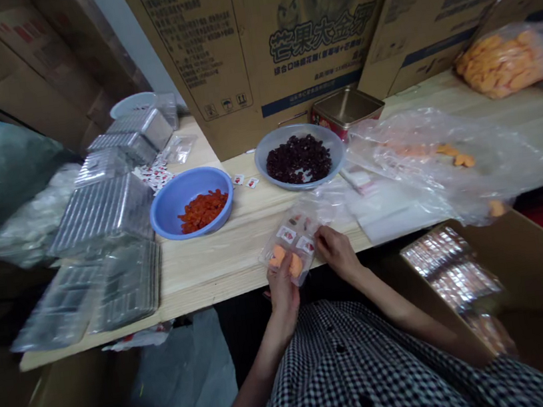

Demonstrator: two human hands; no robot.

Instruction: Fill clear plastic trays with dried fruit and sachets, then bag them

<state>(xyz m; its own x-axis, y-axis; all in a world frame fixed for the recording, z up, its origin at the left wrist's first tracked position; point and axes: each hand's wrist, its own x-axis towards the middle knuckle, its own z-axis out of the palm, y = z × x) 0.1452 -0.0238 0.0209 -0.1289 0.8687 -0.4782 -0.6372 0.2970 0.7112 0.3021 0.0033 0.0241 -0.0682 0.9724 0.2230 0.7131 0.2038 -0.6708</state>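
Observation:
A clear plastic tray [289, 238] with small compartments is held over the table's front edge. Orange pieces [295, 265] lie in its near part, and white packets with red prints [305, 244] sit further along. My left hand [284, 289] grips the tray's near left corner, with its thumb over the orange pieces. At the tray's right side, my right hand [337, 252] has its fingers pinched together at the edge; whether they hold the tray or a thin film is too small to tell.
Stacked clear trays [101, 210] stand at the left. Behind are a blue bowl [164, 212] of red pieces, a pale bowl [265, 157] of dark pieces and cardboard boxes [209, 50]. A plastic bag [424, 141] lies right, above an open carton [532, 261] holding filled packs.

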